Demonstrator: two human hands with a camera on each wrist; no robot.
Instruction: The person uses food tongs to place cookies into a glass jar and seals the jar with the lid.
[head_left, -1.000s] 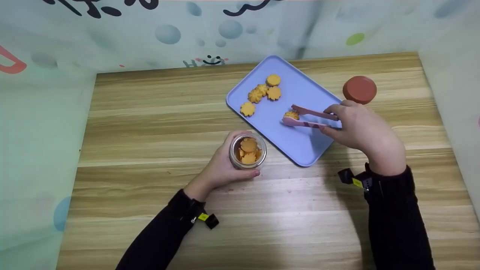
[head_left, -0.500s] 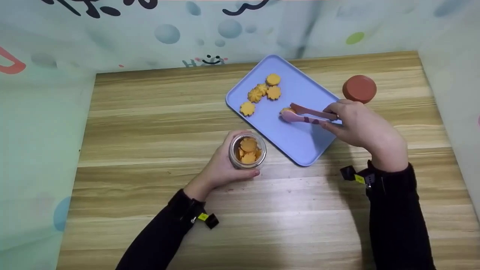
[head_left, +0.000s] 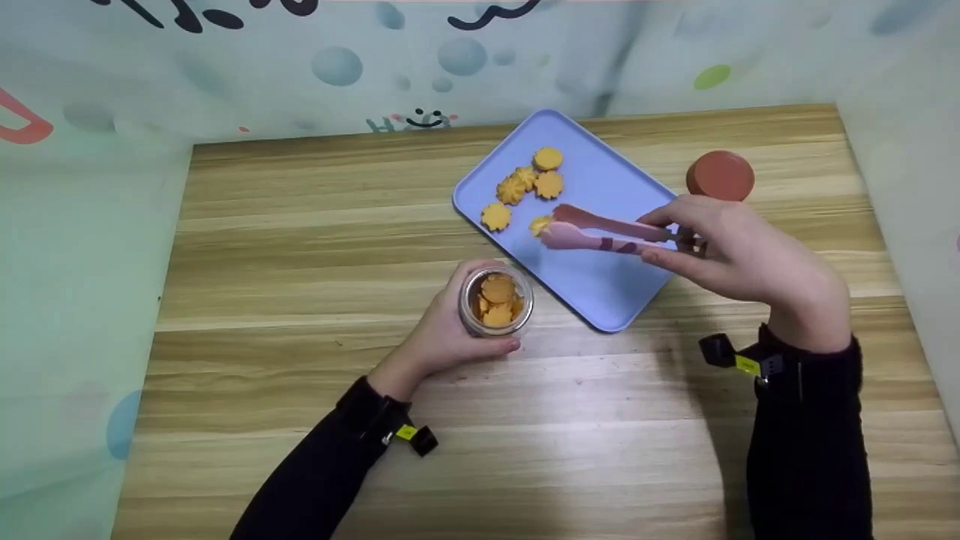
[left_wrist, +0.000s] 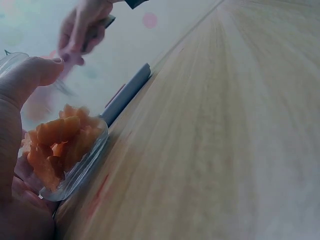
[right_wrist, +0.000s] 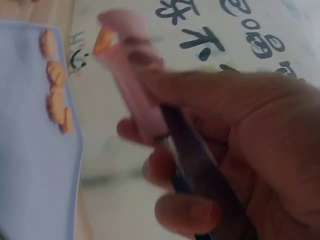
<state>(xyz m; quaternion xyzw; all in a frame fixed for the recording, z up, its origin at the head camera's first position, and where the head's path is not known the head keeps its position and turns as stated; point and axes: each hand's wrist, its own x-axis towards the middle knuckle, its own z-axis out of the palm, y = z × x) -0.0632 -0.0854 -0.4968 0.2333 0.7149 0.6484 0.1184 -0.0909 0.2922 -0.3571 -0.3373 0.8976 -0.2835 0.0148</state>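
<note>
In the head view my left hand (head_left: pixel 446 334) grips an uncapped glass jar (head_left: pixel 529 309) with several flower-shaped cookies (head_left: pixel 498 288) inside. My right hand (head_left: pixel 739 251) holds pink tongs (head_left: pixel 570 238) between thumb and fingers, over a light blue tray (head_left: pixel 600 292). The tong tips pinch one small cookie (head_left: pixel 539 226), raised off the tray, as the right wrist view shows the cookie (right_wrist: pixel 104 40) between them. Several more cookies (head_left: pixel 511 190) lie on the tray's far left part. The left wrist view has the jarred cookies (left_wrist: pixel 60 135) up close beside the left thumb.
A round reddish-brown lid (head_left: pixel 721 176) lies right of the tray, just beyond the right hand. The wooden tabletop (head_left: pixel 300 285) meets a printed wall sheet (head_left: pixel 337 97) at the back. The jar stands near the tray's front left edge.
The tongs took hold of the cookie on the tray, then lifted it and carried it leftward. The right forearm has swung slightly right. The left hand and jar stay put.
</note>
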